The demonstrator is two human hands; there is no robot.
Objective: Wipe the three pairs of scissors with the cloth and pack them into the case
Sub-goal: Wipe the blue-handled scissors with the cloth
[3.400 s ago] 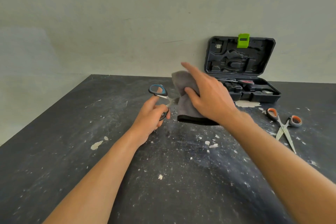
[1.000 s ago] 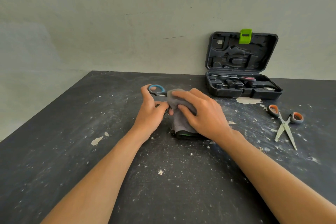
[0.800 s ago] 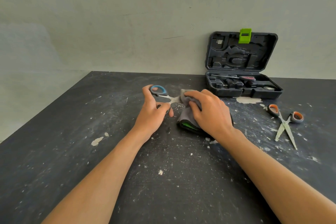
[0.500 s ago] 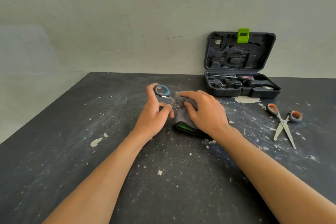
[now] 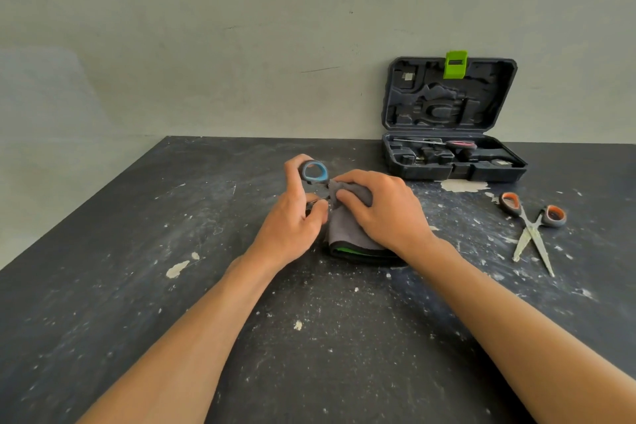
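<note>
From my head camera: my left hand (image 5: 292, 217) has its grip clamped on the blue-handled scissors (image 5: 314, 173). My right hand (image 5: 382, 213) pinches the grey cloth (image 5: 347, 231) around their blades, just beside that grip. Orange-handled scissors (image 5: 531, 227) lie well right on the worktop (image 5: 137, 286); beyond them, the open case (image 5: 451, 120).

A dark table (image 5: 137, 286) is standing against a pale wall (image 5: 206, 45). White flecks and paint chips (image 5: 177, 268) are lying scattered over its top, with a larger pale patch (image 5: 463, 185) showing farther back.
</note>
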